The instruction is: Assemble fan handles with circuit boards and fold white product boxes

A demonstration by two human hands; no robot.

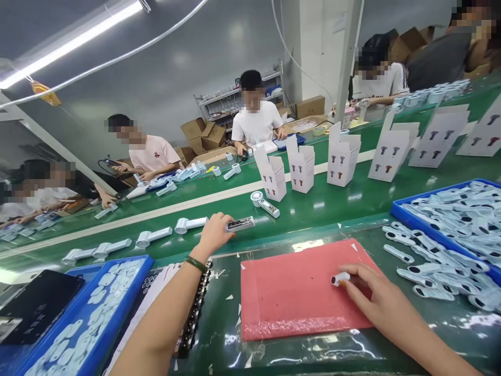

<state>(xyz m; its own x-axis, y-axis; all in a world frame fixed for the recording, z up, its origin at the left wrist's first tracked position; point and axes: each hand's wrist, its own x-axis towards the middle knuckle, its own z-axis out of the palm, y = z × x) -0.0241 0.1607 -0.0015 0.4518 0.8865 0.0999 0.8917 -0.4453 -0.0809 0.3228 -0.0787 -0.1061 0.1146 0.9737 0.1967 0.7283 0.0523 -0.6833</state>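
Out over the green belt, my left hand (216,230) is closed on a handheld fan. Its open handle (240,224), with dark inner parts showing, sticks out to the right of my fingers; its head is hidden under the hand. My right hand (366,287) pinches a light-blue plastic handle cover (340,279) with a dark oval at its end. It is above the right part of a red pad (289,292). Another handheld fan (265,204) with its handle open lies on the belt, right of my left hand.
Several fans (154,236) lie along the belt (313,209) at left. Open white boxes (344,162) stand across it. Loose covers (430,266) lie beside a blue tray (403,213) at right. Another blue tray (146,266) is at left. Co-workers (256,122) sit opposite.
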